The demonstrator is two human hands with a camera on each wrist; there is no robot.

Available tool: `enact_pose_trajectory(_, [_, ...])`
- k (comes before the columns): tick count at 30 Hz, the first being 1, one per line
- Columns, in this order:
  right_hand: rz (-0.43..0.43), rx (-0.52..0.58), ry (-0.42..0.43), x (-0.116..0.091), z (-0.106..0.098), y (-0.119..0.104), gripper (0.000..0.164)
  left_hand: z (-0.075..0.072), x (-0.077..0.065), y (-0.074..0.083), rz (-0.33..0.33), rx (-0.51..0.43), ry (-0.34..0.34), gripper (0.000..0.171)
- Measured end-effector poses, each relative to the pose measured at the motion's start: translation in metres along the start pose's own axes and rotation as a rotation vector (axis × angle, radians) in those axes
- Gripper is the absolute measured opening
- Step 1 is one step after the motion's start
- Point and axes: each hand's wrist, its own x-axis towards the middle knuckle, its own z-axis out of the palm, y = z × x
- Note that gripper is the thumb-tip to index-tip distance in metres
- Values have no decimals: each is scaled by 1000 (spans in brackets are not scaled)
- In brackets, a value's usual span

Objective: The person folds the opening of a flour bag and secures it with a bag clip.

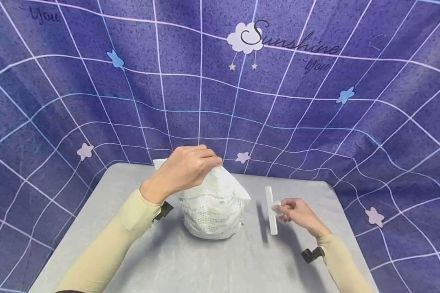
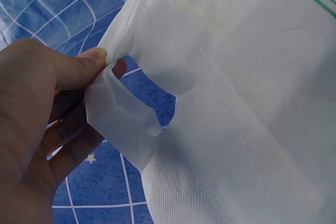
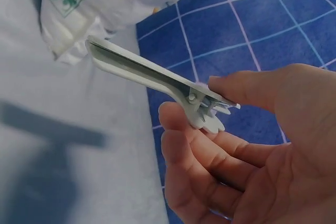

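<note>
A white woven bag [image 1: 214, 207] with green printing stands on the table, its top drawn upward. My left hand [image 1: 190, 167] pinches the bag's top edge between thumb and fingers. In the left wrist view, the pinched edge of the bag [image 2: 226, 129] lies beside a cut-out handle hole showing blue cloth behind. To the right of the bag, my right hand [image 1: 297, 211] holds a white bag clip [image 1: 271, 211] by its grip end. In the right wrist view the clip [image 3: 142, 69] points its long bar toward the bag, apart from it, with thumb and fingers on the grips.
The grey table [image 1: 212, 268] runs under the bag and both arms. A blue curtain [image 1: 220, 93] with a white grid, stars and a cloud hangs behind and at both sides. Black wrist cameras [image 1: 311, 255] sit on the cream sleeves.
</note>
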Motion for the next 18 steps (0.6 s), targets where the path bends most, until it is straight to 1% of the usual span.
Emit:
enact_pose_trajectory(8, [-11,-8,39,-2,0,-12,30,0,0,0,5,-6,10,17])
enact_pose_trajectory(13, [-56,24,70,-3,0,-18,29,0,1,0,5,-4,5,18])
enact_pose_trajectory(18, [-109,85,90,-3,-1,-27,30,0,1,0,9,4,8,17])
